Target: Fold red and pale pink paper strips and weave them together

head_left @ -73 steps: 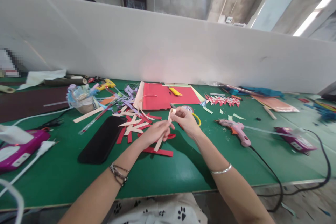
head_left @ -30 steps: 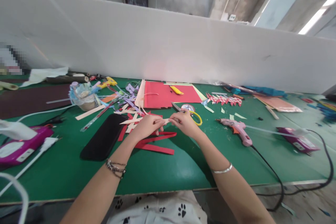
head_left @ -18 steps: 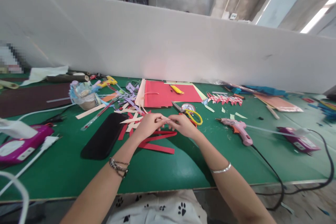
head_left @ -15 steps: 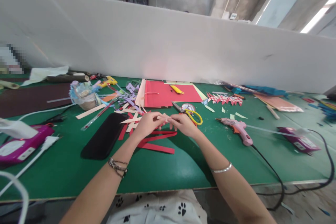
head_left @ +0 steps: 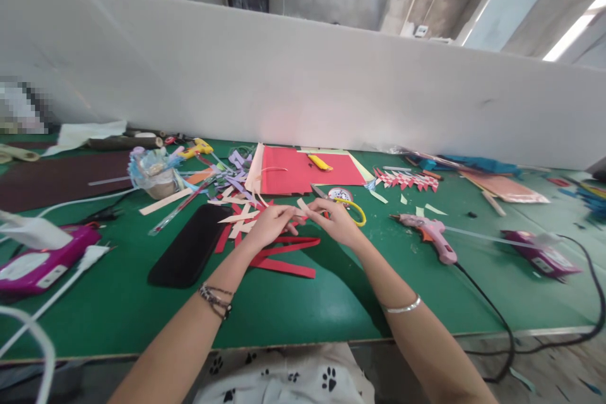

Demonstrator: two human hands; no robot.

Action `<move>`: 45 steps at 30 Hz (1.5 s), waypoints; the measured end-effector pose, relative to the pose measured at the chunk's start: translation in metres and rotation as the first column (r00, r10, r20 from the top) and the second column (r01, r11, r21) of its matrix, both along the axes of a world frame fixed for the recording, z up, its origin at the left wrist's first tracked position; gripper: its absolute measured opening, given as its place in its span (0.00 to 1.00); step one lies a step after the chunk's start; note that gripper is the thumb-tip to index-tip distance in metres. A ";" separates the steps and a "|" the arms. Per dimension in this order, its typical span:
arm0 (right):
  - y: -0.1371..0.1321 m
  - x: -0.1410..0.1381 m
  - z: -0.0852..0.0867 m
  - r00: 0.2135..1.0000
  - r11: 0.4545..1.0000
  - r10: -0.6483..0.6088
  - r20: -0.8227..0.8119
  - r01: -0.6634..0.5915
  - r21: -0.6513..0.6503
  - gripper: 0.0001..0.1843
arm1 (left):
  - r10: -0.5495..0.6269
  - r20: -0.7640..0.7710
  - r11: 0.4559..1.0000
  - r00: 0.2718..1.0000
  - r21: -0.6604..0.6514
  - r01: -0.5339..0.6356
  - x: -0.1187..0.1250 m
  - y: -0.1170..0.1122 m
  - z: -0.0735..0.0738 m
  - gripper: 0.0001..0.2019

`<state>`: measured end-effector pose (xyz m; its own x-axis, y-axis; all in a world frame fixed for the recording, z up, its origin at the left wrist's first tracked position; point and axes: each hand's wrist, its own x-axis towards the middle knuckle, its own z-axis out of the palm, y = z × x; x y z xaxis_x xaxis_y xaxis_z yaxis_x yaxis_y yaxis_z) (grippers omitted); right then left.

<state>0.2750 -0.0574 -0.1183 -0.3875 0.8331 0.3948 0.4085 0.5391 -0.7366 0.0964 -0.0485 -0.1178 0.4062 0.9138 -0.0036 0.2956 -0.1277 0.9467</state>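
Observation:
My left hand (head_left: 267,226) and my right hand (head_left: 337,221) meet low over the green table (head_left: 293,309), and both pinch a short cream paper strip (head_left: 301,205) between their fingertips. Red paper strips (head_left: 284,255) lie right under the hands. A heap of cream, red and purple strips (head_left: 239,202) spreads just beyond my left hand. Yellow-handled scissors (head_left: 348,205) rest on the table just behind my right hand. A red paper sheet (head_left: 303,170) with a yellow utility knife (head_left: 318,162) on it lies farther back.
A black pouch (head_left: 189,246) lies left of my hands. A pink glue gun (head_left: 428,237) with a black cord sits to the right, and a magenta device (head_left: 540,252) lies beyond it. Another magenta device (head_left: 42,262) lies far left. A white partition (head_left: 303,88) closes the back.
Both hands came down from chest height to the table with the cream strip. The strip, long and dangling earlier, now shows only as a short piece between the fingertips.

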 end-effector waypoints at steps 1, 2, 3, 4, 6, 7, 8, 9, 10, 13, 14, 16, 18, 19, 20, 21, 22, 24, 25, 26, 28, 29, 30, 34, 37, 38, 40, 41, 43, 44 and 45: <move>-0.001 0.000 0.001 0.998 0.998 0.057 0.002 -0.057 -0.031 0.11 | -0.012 0.009 1.000 1.000 0.000 0.012 0.000 0.000 0.000 0.19; -0.002 -0.001 0.002 0.995 0.994 0.095 0.019 -0.093 -0.057 0.12 | -0.026 0.017 1.000 1.000 0.003 0.026 0.000 0.001 -0.001 0.19; -0.003 -0.001 0.003 0.992 0.991 0.112 0.051 -0.108 -0.073 0.12 | -0.036 0.022 0.999 0.999 0.004 0.036 0.000 0.001 -0.001 0.19; -0.003 -0.002 0.003 0.990 0.992 0.108 0.089 -0.102 -0.078 0.13 | -0.043 0.025 0.999 0.999 0.004 0.043 0.000 0.001 -0.001 0.20; -0.003 -0.002 0.002 0.983 0.996 0.074 0.166 -0.064 -0.063 0.14 | -0.042 0.028 0.999 0.999 0.002 0.042 0.001 0.001 -0.001 0.21; -0.003 -0.002 0.002 0.979 0.998 0.055 0.195 -0.045 -0.054 0.14 | -0.042 0.035 0.999 0.998 -0.004 0.043 0.001 0.001 -0.001 0.22; -0.003 -0.002 0.001 0.975 0.998 0.039 0.217 -0.030 -0.048 0.14 | -0.041 0.044 0.999 0.998 -0.010 0.042 0.001 0.001 -0.001 0.24; -0.002 -0.001 0.001 0.972 0.999 0.030 0.232 -0.020 -0.045 0.14 | -0.037 0.047 0.999 0.998 -0.011 0.038 0.001 0.000 0.000 0.25; -0.002 -0.001 0.000 0.970 0.999 0.023 0.241 -0.013 -0.044 0.14 | -0.035 0.040 0.999 0.999 0.000 0.035 0.001 0.000 0.001 0.25; -0.002 0.000 0.000 0.968 0.999 0.019 0.248 -0.011 -0.036 0.14 | -0.034 -0.039 0.993 0.999 0.111 0.038 -0.001 -0.001 0.001 0.21; -0.002 0.000 0.000 0.968 0.999 0.019 0.249 -0.012 -0.030 0.15 | -0.027 -0.066 0.987 0.997 0.156 0.037 -0.002 -0.001 0.001 0.19; -0.002 0.000 0.000 0.969 1.000 0.021 0.248 -0.017 -0.018 0.16 | 0.005 -0.080 0.975 0.997 0.221 0.013 -0.003 0.000 0.000 0.17; -0.002 0.000 -0.001 0.970 1.000 0.008 0.244 -0.008 -0.001 0.15 | 0.052 -0.061 0.967 0.997 0.252 -0.035 -0.003 0.001 0.000 0.15; -0.002 0.000 -0.001 0.970 1.000 -0.001 0.244 -0.001 0.007 0.14 | 0.070 -0.051 0.964 0.996 0.259 -0.054 -0.003 0.001 0.000 0.14; -0.002 0.000 -0.001 0.970 1.000 -0.010 0.244 0.007 0.014 0.13 | 0.084 -0.042 0.962 0.996 0.262 -0.071 -0.003 0.001 0.000 0.14; -0.002 0.000 -0.001 0.970 1.000 -0.017 0.242 0.013 0.018 0.11 | 0.097 -0.038 0.961 0.995 0.262 -0.084 -0.004 0.001 0.001 0.14; -0.002 0.000 -0.002 0.972 1.000 -0.018 0.234 0.015 0.014 0.10 | 0.107 -0.037 0.961 0.994 0.260 -0.093 -0.004 0.001 0.002 0.14; -0.002 0.000 -0.001 0.980 1.000 0.006 0.200 0.000 -0.028 0.08 | 0.126 -0.041 0.962 0.991 0.250 -0.112 -0.005 0.000 0.004 0.13; -0.002 0.001 -0.001 0.984 0.998 0.022 0.175 -0.012 -0.059 0.08 | 0.133 -0.044 0.964 0.990 0.240 -0.118 -0.006 0.000 0.005 0.13; -0.003 0.001 0.000 0.988 0.996 0.035 0.147 -0.022 -0.090 0.09 | 0.136 -0.044 0.967 0.990 0.225 -0.122 -0.007 0.000 0.006 0.14; -0.004 0.001 0.001 0.994 0.988 0.052 0.095 -0.037 -0.147 0.09 | 0.139 -0.033 0.973 0.990 0.191 -0.130 -0.009 0.001 0.007 0.14; -0.005 0.001 0.001 0.996 0.985 0.054 0.071 -0.041 -0.170 0.10 | 0.141 -0.025 0.975 0.990 0.179 -0.135 -0.010 0.001 0.008 0.15; -0.005 0.001 0.002 0.997 0.981 0.054 0.046 -0.045 -0.187 0.10 | 0.143 -0.021 0.976 0.990 0.169 -0.137 -0.010 0.001 0.009 0.15; -0.005 0.000 0.003 0.997 0.970 0.053 -0.053 -0.064 -0.236 0.12 | 0.165 -0.038 0.973 0.985 0.167 -0.157 -0.013 0.003 0.008 0.16; -0.004 0.001 0.004 0.994 0.963 0.044 -0.098 -0.068 -0.261 0.13 | 0.173 -0.018 0.969 0.985 0.181 -0.167 -0.014 0.004 0.006 0.17; -0.004 0.001 0.004 0.994 0.962 0.041 -0.103 -0.068 -0.266 0.13 | 0.171 -0.009 0.969 0.985 0.184 -0.166 -0.015 0.004 0.006 0.17; -0.004 0.002 0.004 0.994 0.962 0.035 -0.102 -0.061 -0.264 0.13 | 0.166 -0.011 0.970 0.986 0.183 -0.161 -0.015 0.004 0.006 0.17; -0.003 0.002 0.004 0.994 0.964 0.032 -0.100 -0.057 -0.259 0.13 | 0.162 -0.020 0.972 0.987 0.178 -0.156 -0.015 0.004 0.007 0.17; -0.003 0.003 0.004 0.995 0.968 0.027 -0.095 -0.050 -0.245 0.13 | 0.154 -0.035 0.975 0.987 0.169 -0.146 -0.015 0.003 0.008 0.18; -0.003 0.003 0.003 0.995 0.970 0.028 -0.092 -0.049 -0.238 0.13 | 0.148 -0.033 0.976 0.988 0.165 -0.141 -0.015 0.003 0.008 0.18; -0.002 0.004 0.003 0.995 0.971 0.029 -0.091 -0.050 -0.233 0.13 | 0.142 -0.022 0.977 0.990 0.164 -0.136 -0.015 0.003 0.009 0.17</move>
